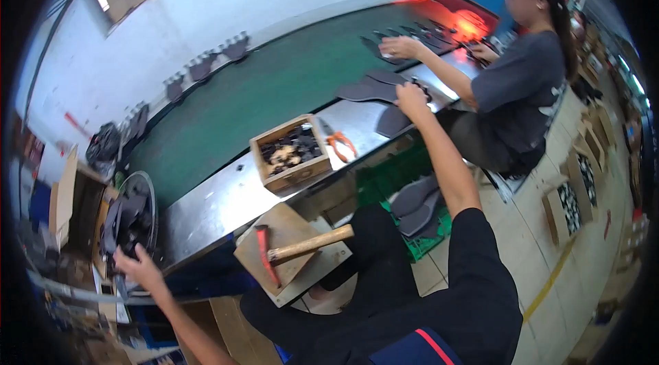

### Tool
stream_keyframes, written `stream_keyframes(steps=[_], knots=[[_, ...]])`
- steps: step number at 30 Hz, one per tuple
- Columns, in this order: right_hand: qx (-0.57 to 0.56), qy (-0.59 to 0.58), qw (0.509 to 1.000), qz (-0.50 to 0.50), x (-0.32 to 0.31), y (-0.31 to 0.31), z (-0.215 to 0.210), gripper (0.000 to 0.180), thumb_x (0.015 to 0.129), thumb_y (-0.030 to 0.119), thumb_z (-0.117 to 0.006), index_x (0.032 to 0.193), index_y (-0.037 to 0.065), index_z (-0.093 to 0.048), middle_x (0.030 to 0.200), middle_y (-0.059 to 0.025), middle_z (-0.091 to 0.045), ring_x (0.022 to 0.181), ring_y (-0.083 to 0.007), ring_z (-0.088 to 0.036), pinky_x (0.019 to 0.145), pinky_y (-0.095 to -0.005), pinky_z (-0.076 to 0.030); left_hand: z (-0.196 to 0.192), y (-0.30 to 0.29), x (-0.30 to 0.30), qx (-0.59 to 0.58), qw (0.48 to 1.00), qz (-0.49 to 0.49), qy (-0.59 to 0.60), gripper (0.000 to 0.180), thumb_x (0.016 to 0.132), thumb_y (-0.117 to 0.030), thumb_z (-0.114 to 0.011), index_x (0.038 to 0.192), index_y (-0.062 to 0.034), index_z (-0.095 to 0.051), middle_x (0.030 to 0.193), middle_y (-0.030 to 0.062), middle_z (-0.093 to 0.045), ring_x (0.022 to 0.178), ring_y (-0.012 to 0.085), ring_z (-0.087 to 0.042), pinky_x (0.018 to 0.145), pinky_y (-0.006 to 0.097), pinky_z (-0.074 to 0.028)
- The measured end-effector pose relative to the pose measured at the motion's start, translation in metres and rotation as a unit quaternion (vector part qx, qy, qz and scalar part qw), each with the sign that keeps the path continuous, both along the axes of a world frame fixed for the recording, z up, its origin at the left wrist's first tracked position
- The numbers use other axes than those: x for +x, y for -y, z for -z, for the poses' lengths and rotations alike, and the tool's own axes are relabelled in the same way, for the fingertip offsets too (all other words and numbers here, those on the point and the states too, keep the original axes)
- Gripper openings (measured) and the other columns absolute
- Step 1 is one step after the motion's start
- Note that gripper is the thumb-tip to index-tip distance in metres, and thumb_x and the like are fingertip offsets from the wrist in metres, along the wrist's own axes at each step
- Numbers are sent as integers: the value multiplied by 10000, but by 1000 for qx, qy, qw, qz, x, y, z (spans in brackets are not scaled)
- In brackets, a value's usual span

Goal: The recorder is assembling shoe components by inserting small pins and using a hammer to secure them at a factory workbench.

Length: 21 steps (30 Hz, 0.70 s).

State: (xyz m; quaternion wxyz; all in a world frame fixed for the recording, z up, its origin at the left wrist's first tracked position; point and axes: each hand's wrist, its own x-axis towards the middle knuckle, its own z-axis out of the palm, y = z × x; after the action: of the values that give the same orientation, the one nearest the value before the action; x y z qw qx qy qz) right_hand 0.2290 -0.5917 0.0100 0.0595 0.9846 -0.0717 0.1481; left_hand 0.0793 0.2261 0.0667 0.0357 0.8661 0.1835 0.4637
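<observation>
My left hand (141, 270) is open, thumb and fingers apart, beside a round bin (152, 210) of dark grey pieces at the far left. My right hand (412, 100) reaches across to the metal bench edge, fingers closed near a small dark thing I cannot make out. Grey sole-shaped pieces (364, 91) lie just left of it, and another grey piece (392, 121) sits below it. In front of me, a hammer (309, 244) with a red head and wooden handle rests on a worn board (285, 217).
A wooden box (296, 174) of small dark and tan parts stands on the bench beside orange-handled pliers (340, 147). Behind runs a green belt (274, 87). A green crate (429, 241) holds grey soles. A co-worker (522, 77) sits at the right, hands over the belt's edge.
</observation>
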Motion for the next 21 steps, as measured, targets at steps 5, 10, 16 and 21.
stream_keyframes(steps=[5,10,16,21], knots=[[5,279,942,-184,-2,-85,-51,188,783,9,-602,970,23,-588,1002,-133,-562,1012,-324,-571,837,-416,-496,-52,181,-33,31,987,148,-49,595,884,-134,-617,1439,-37,-427,1537,162,-384,1495,384,-234,1199,591,-50],[-99,235,814,-522,-94,-254,-174,300,752,60,-641,1050,34,-642,1135,-95,-629,1003,-258,-600,886,-364,-496,-80,273,-47,-62,888,447,-86,891,780,-109,-780,1522,-50,-291,1521,180,-405,1494,361,-264,1214,487,-178],[179,118,630,-746,-215,-349,-165,518,837,196,-704,1344,140,-610,1298,-71,-617,1093,-241,-601,929,-382,-501,-47,263,-97,-384,656,648,-48,657,767,-58,-810,1348,-75,-502,1129,120,-676,1043,233,-660,928,365,-517],[230,61,879,-414,-242,-327,-47,656,779,320,-798,1350,122,-542,1243,-88,-604,1088,-283,-603,894,-384,-511,-40,264,-145,-503,668,547,34,796,798,-204,-851,1364,-70,-307,1341,179,-443,832,186,-680,735,264,-553]])
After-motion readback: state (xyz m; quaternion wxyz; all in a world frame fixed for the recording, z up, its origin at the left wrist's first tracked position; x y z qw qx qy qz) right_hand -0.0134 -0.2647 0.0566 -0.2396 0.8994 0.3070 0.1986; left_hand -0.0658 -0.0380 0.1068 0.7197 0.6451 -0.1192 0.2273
